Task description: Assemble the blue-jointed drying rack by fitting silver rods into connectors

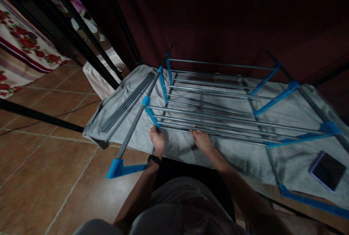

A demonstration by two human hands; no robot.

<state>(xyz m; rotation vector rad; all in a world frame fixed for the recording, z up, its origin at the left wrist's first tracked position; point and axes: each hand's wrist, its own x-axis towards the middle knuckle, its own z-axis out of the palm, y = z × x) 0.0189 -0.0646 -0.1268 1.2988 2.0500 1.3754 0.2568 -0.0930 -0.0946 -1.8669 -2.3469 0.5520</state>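
A rack of grey metal rods joined by blue plastic brackets lies in front of me on a grey cloth. My left hand [157, 139] pinches the lower end of a left blue bracket [152, 115], where a rod enters it; the fingertips are partly hidden. To its right, my right hand [201, 139] curls its fingers round the nearest metal rod [231, 136]. That rod runs across to a right-hand blue bracket [289, 142]. A thicker grey side pole [131, 131] slants down on the left to a blue foot [117, 168].
Several loose rods [128, 102] lie on the grey cloth [174, 147] at the left. A phone [328, 170] rests on its right part. Black bars [40, 115] stand out at the left over the tiled floor [54, 176]. Behind the rack is a dark red panel [218, 20].
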